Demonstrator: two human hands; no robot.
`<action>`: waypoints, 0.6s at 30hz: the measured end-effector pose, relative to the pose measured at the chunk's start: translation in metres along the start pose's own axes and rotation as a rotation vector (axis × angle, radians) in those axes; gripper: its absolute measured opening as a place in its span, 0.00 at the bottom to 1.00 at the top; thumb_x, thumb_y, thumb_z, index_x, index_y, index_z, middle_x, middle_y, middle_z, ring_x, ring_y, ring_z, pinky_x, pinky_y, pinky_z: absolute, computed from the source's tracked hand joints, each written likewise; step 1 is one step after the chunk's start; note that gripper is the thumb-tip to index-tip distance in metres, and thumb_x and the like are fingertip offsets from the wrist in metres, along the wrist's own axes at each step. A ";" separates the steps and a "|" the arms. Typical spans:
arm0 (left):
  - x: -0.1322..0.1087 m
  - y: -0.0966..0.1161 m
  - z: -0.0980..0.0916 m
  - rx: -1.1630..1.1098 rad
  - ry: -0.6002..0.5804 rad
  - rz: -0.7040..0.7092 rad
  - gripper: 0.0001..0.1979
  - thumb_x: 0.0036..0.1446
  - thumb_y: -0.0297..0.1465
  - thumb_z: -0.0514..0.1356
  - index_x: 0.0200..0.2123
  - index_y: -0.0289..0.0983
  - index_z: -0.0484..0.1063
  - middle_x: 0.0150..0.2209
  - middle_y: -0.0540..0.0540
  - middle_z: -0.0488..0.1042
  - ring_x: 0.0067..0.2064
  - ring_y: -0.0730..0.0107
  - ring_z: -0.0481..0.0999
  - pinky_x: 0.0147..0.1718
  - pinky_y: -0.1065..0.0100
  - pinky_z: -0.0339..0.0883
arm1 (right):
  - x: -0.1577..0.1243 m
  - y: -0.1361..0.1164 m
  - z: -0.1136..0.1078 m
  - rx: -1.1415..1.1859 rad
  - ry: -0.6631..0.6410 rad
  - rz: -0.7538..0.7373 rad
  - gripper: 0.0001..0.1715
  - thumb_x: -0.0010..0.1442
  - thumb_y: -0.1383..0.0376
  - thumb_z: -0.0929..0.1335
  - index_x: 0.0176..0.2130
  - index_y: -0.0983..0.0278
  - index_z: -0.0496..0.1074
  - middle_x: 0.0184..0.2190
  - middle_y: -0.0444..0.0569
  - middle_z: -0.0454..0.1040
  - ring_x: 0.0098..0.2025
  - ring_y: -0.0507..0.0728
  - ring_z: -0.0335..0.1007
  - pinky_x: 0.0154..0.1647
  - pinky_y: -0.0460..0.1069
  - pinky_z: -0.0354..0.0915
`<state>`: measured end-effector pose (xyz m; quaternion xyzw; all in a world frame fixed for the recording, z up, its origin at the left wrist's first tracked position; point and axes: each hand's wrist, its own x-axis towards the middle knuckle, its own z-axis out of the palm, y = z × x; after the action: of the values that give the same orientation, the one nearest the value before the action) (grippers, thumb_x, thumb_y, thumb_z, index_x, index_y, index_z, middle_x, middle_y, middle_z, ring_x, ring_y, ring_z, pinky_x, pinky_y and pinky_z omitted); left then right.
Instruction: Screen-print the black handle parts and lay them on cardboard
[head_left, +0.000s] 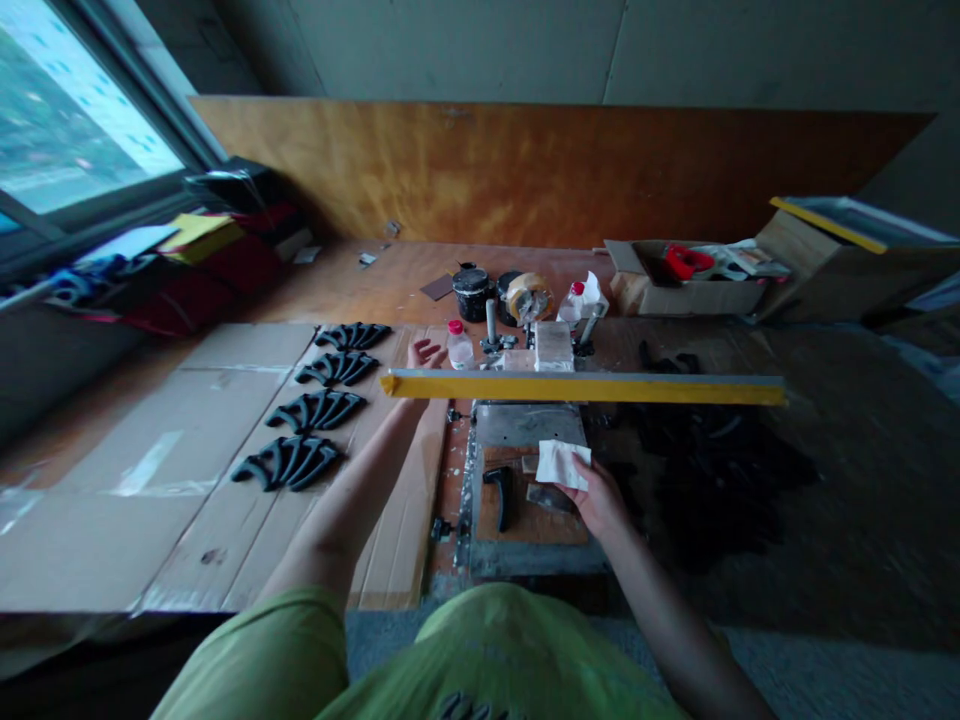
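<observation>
My left hand (426,354) reaches out beyond the yellow-edged bar (585,388), palm up with its fingers apart and nothing in them. Just to its right stands a clear plastic bottle (460,350) with a red cap; whether the fingertips touch it I cannot tell. My right hand (595,495) pinches a folded white wipe (562,464) over the work plate. Below the wipe, a black curved handle-like part (499,497) lies on a brown board (532,525), left of the right hand. The bar crosses in front of the left wrist and hides it.
Several rows of black curved parts (300,410) lie on cardboard (187,420) at left. Behind the bar are black tubs (471,295), a tape roll (530,297) and another red-capped bottle (574,303). A dark pile (720,480) lies at right, below an open carton (697,297).
</observation>
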<state>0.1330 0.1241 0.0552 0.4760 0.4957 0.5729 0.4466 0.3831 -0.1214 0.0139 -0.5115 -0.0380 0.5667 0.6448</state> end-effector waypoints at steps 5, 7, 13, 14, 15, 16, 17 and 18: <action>-0.067 0.115 0.000 -0.174 -0.187 0.244 0.28 0.61 0.56 0.48 0.43 0.39 0.70 0.38 0.44 0.77 0.46 0.60 0.78 0.48 0.54 0.72 | -0.010 -0.002 0.016 0.028 -0.091 0.043 0.12 0.45 0.70 0.75 0.34 0.64 0.75 0.33 0.47 0.81 0.36 0.56 0.78 0.34 0.50 0.76; -0.099 0.153 0.003 -0.155 -0.220 0.335 0.31 0.62 0.57 0.42 0.38 0.38 0.71 0.35 0.44 0.76 0.45 0.60 0.78 0.48 0.55 0.72 | -0.016 -0.005 0.024 0.030 -0.142 0.041 0.13 0.46 0.69 0.74 0.35 0.64 0.75 0.33 0.46 0.81 0.36 0.56 0.78 0.35 0.50 0.76; -0.179 0.167 -0.009 0.000 -0.254 0.495 0.37 0.61 0.59 0.37 0.29 0.37 0.72 0.27 0.45 0.74 0.37 0.62 0.79 0.43 0.57 0.74 | -0.031 -0.017 0.039 0.028 -0.214 0.055 0.13 0.46 0.67 0.74 0.36 0.62 0.74 0.34 0.45 0.81 0.39 0.56 0.78 0.43 0.54 0.75; -0.189 0.160 -0.013 0.047 -0.253 0.521 0.35 0.62 0.58 0.40 0.30 0.37 0.73 0.27 0.45 0.74 0.36 0.63 0.79 0.44 0.57 0.74 | -0.034 -0.019 0.039 0.031 -0.218 0.049 0.12 0.48 0.65 0.73 0.35 0.61 0.74 0.35 0.44 0.81 0.41 0.55 0.78 0.45 0.55 0.74; -0.200 0.152 -0.018 0.086 -0.252 0.546 0.32 0.63 0.56 0.43 0.30 0.37 0.73 0.27 0.45 0.75 0.35 0.64 0.78 0.45 0.57 0.73 | -0.037 -0.020 0.038 0.028 -0.220 0.043 0.10 0.50 0.63 0.72 0.35 0.60 0.74 0.36 0.43 0.81 0.44 0.55 0.77 0.47 0.55 0.73; -0.210 0.144 -0.022 0.114 -0.253 0.568 0.29 0.64 0.52 0.46 0.30 0.37 0.74 0.27 0.46 0.75 0.35 0.64 0.78 0.46 0.57 0.72 | -0.041 -0.022 0.035 0.004 -0.211 0.039 0.09 0.52 0.60 0.71 0.35 0.59 0.74 0.37 0.43 0.81 0.48 0.55 0.75 0.49 0.55 0.71; -0.219 0.138 -0.026 0.133 -0.261 0.583 0.25 0.65 0.48 0.48 0.29 0.37 0.74 0.27 0.46 0.76 0.34 0.65 0.77 0.47 0.56 0.72 | -0.046 -0.023 0.030 -0.047 -0.184 0.036 0.08 0.54 0.58 0.69 0.35 0.58 0.74 0.38 0.42 0.81 0.51 0.55 0.73 0.51 0.54 0.70; -0.228 0.131 -0.029 0.145 -0.276 0.589 0.22 0.65 0.44 0.50 0.29 0.37 0.74 0.27 0.46 0.76 0.33 0.66 0.77 0.48 0.55 0.71 | -0.051 -0.025 0.024 -0.105 -0.161 0.051 0.07 0.55 0.58 0.68 0.35 0.57 0.74 0.39 0.42 0.81 0.54 0.55 0.71 0.53 0.53 0.68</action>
<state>0.1327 -0.1186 0.1607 0.7024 0.3111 0.5710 0.2895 0.3671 -0.1419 0.0695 -0.4982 -0.1060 0.6194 0.5974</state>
